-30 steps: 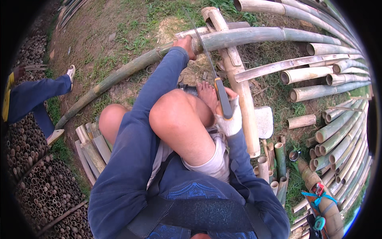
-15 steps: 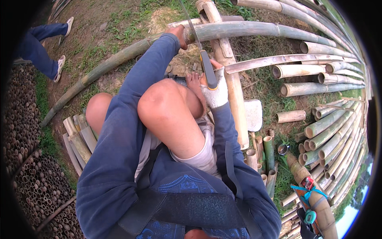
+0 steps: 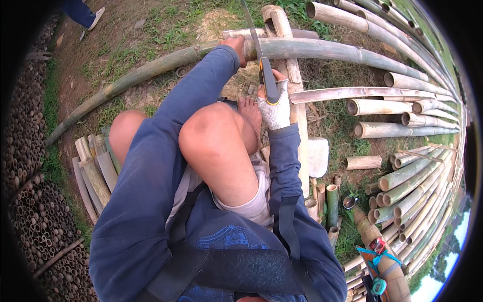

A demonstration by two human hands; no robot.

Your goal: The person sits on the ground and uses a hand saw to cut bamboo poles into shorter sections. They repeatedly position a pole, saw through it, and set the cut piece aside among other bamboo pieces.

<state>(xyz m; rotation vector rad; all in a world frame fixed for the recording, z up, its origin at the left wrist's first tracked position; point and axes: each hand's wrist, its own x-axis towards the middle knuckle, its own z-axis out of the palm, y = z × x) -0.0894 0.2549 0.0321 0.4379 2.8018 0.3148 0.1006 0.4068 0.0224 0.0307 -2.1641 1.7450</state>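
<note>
A long green-grey bamboo pole [image 3: 312, 49] lies across the top of the view, resting on a thicker pale bamboo piece [image 3: 297, 118]. My bare left hand [image 3: 234, 49] is closed around the pole, just left of a handsaw. In my right hand [image 3: 276, 106], covered by a white knit glove with the fingertips showing, sits the black and yellow saw handle [image 3: 270, 85]. The thin saw blade [image 3: 252, 31] crosses the pole near my left hand and runs out at the top edge. How deep it is in the bamboo is hidden. My bare foot [image 3: 248, 111] rests below the pole.
Several bamboo poles [image 3: 387, 130] lie at the right, with a bundle [image 3: 397, 181] below them. A split strip [image 3: 347, 92] ends beside my glove. Stacked cut tubes [image 3: 53, 246] fill the left. A pale block [image 3: 317, 157] sits nearby. Another person's shoe [image 3: 96, 18] shows upper left.
The saw and my right hand have moved forward, so the handle is now close against the pole. My left hand keeps its hold. The other person has moved mostly out at the upper left.
</note>
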